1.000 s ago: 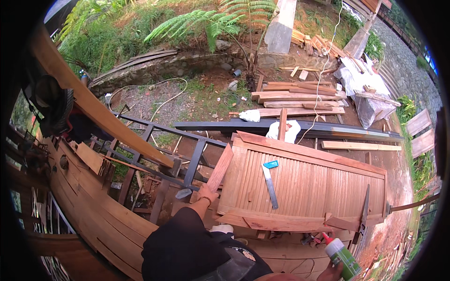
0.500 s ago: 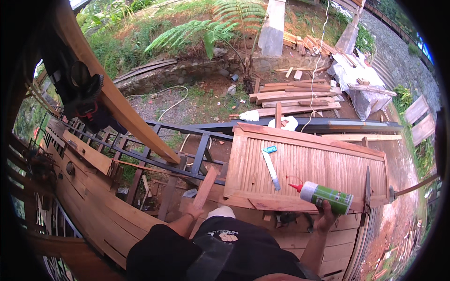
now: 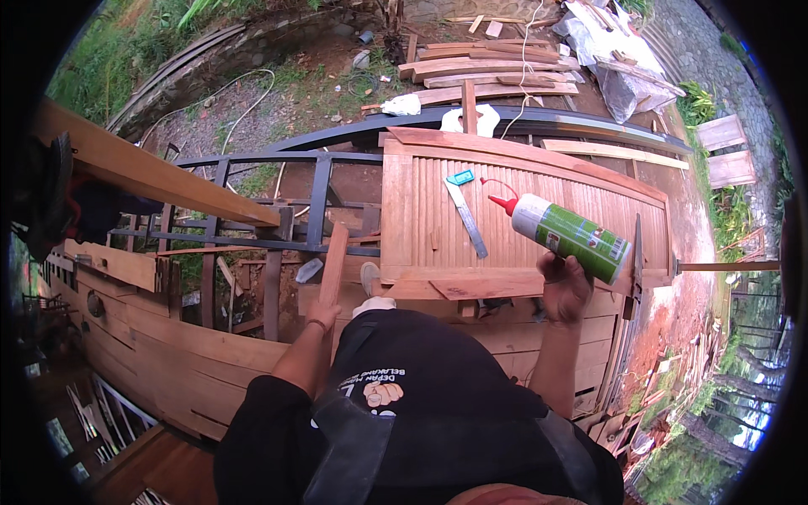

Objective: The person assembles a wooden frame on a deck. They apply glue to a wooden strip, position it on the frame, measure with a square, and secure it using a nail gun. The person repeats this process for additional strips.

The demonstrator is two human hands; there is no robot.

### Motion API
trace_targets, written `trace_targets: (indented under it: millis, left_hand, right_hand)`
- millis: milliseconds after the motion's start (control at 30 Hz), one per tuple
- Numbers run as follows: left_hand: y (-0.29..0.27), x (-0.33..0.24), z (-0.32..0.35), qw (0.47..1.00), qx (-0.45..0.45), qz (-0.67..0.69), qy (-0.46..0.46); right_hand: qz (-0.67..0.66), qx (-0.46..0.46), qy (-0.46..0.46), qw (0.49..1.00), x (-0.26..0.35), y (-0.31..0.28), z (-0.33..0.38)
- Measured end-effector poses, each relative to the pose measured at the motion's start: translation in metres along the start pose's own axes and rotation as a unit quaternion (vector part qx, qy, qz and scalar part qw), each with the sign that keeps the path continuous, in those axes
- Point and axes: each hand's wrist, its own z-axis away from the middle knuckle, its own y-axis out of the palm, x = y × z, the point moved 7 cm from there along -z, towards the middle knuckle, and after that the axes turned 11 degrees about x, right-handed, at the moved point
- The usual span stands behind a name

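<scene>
Higher over the louvred panel [image 3: 433, 202] than half a second ago, the green-and-white bottle [image 3: 576, 234] now has its red nozzle beside the middle of the square [image 3: 467, 219] rather than near its tip; the view has also tipped down toward the person's shirt. In the right hand [image 3: 566, 290], the fingers are wrapped around the lower part of the bottle, which slants with its nozzle up and to the left. A thin red strap loops from the nozzle; whether the tip is uncapped is too small to tell. The bottle appears to be held above the slats, and its gap from them cannot be judged.

The left hand [image 3: 322, 313] has its fingers closed on the near end of a reddish wooden strip [image 3: 334, 265]. That strip points away from the person, left of the panel and apart from it, partly in front of the dark metal frame [image 3: 320, 189].

Most likely the step in hand is readying the bottle's contents for the strip. The next move would call for bringing nozzle and strip together, turning the nozzle downward and keeping the wood steady, clear of the square.
</scene>
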Motion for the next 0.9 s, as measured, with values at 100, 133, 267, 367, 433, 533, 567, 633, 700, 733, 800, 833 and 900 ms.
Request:
trace_targets:
  millis: [100,133,267,367,433,533,567,633,700,733,800,833,900]
  left_hand:
    - [-0.011,0.003,-0.016,1.000,0.008,0.013,-0.005]
    - [-0.011,0.003,-0.023,1.000,0.013,0.014,-0.007]
    - [-0.027,0.008,-0.041,1.000,0.013,0.001,-0.016]
    - [-0.039,0.011,-0.057,0.999,0.011,-0.027,-0.018]
    - [-0.046,0.015,-0.070,0.999,0.010,-0.037,-0.026]
    - [-0.051,0.010,-0.076,1.000,0.013,-0.019,-0.011]
    - [-0.051,0.012,-0.078,1.000,0.015,-0.011,-0.008]
    - [-0.048,0.008,-0.085,1.000,0.021,0.008,0.004]
    - [-0.051,0.015,-0.082,1.000,0.019,0.019,0.000]
    - [-0.049,0.016,-0.078,0.999,0.023,0.026,0.001]
    - [-0.048,0.022,-0.074,0.999,0.032,0.039,-0.007]
    - [-0.055,0.035,-0.069,0.998,0.023,0.046,-0.021]
    - [-0.051,0.059,-0.073,0.997,0.011,0.077,-0.008]
  right_hand:
    - [-0.109,0.146,-0.085,0.979,0.016,0.046,-0.008]
    - [-0.131,0.166,-0.096,0.973,0.022,0.052,-0.010]
    - [-0.276,0.301,-0.067,0.910,0.033,0.114,-0.038]
    - [-0.179,0.212,-0.043,0.960,0.001,0.105,-0.063]
    - [-0.039,0.138,-0.010,0.990,-0.034,0.100,-0.081]
    - [0.184,0.099,0.092,0.974,-0.119,0.070,-0.096]
    - [0.113,0.078,0.193,0.972,-0.142,0.073,-0.094]
    - [0.152,0.085,0.242,0.954,-0.156,0.074,-0.102]
    - [0.213,0.139,0.186,0.949,-0.131,0.106,-0.117]
    - [0.246,0.163,0.157,0.942,-0.104,0.128,-0.123]
    - [0.308,0.202,-0.044,0.929,-0.034,0.168,-0.140]
    - [0.270,0.215,-0.086,0.934,-0.014,0.183,-0.146]
    - [0.262,0.220,-0.131,0.930,0.033,0.205,-0.158]
